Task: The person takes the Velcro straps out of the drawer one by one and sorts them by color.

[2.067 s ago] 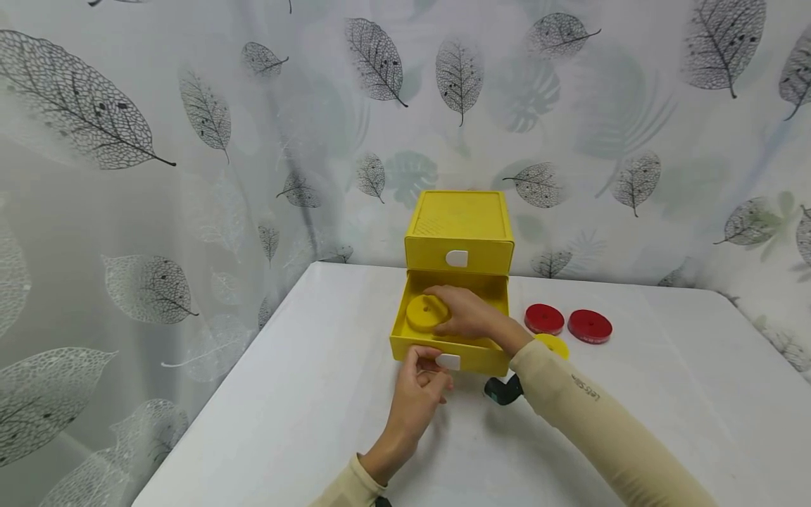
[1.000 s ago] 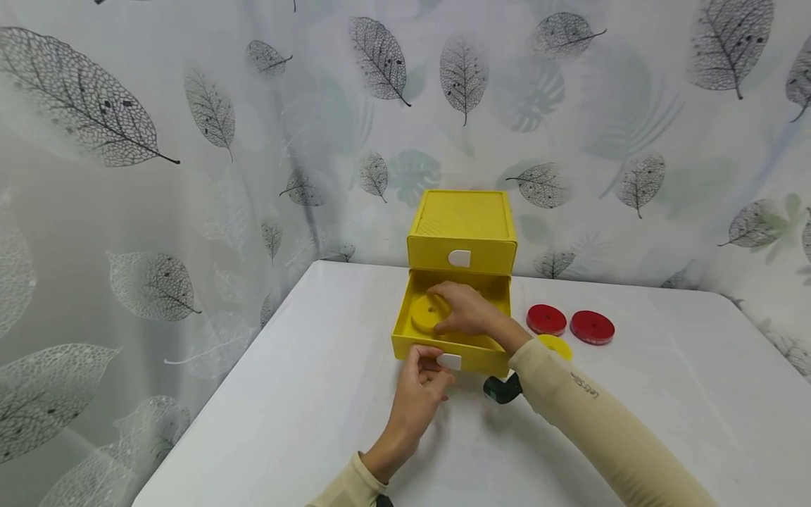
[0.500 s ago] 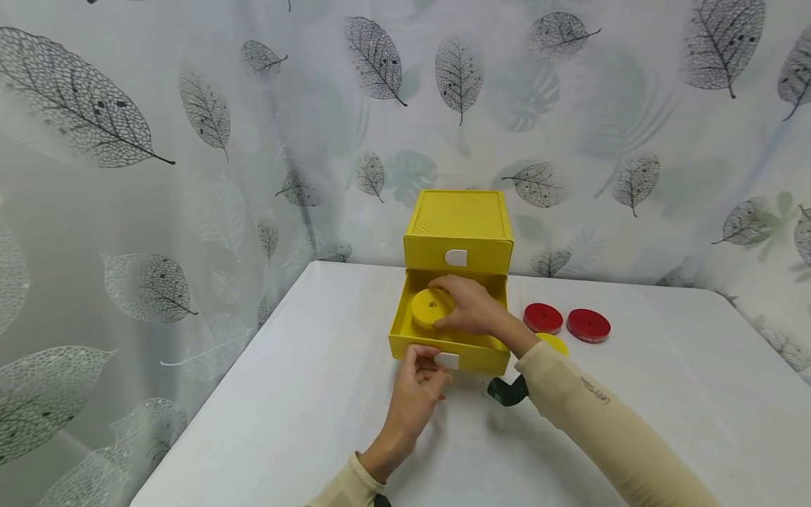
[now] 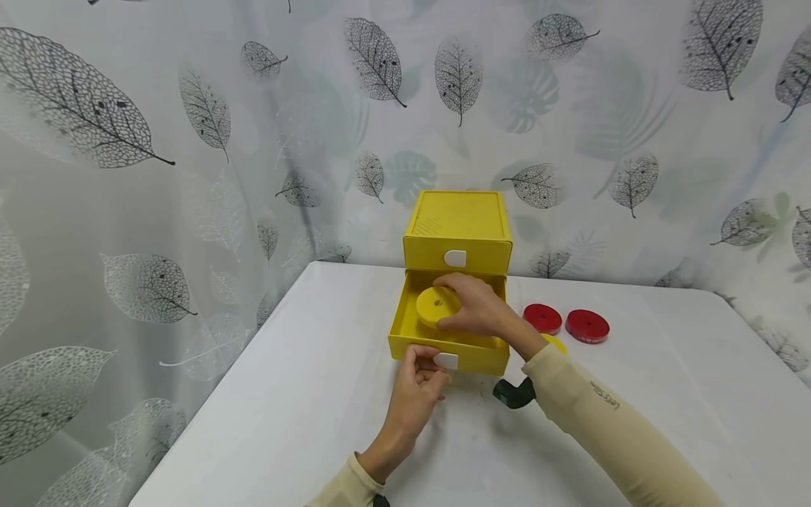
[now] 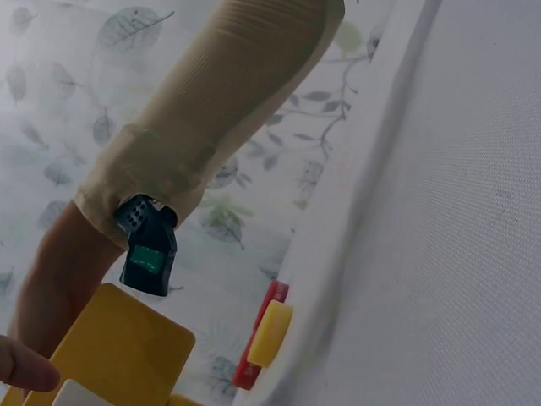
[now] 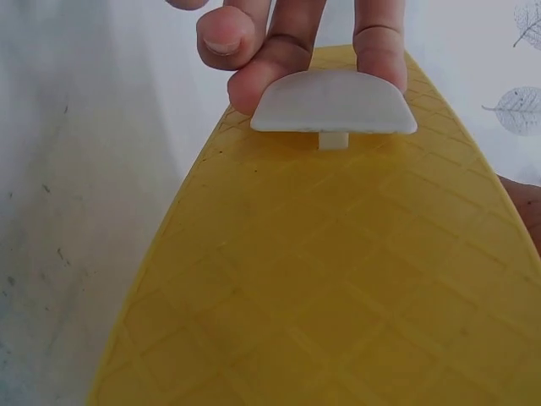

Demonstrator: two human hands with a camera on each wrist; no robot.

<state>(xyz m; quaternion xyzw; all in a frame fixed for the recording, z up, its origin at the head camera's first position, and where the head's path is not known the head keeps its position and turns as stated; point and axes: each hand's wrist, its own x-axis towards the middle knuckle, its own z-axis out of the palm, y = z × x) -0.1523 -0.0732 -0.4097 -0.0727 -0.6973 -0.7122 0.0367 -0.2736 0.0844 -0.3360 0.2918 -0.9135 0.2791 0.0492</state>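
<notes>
In the pulled-out drawer (image 4: 478, 359), the round yellow disc (image 4: 437, 304) is at nine o'clock from our nearer, right hand (image 4: 474, 303), which pinches its edge. Toward six o'clock, our left hand (image 4: 413, 398) grips the white handle (image 4: 446, 360).

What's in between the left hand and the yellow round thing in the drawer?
The yellow drawer front stands between the left hand and the yellow round thing. You can see that in the head view.

Two hands (image 4: 413, 400), one cabinet (image 4: 459, 215), two drawers (image 4: 412, 350), two handles (image 4: 455, 258).
Two yellow discs (image 4: 434, 307) visible; two red discs (image 4: 588, 326) at the lower drawer's three o'clock.
</notes>
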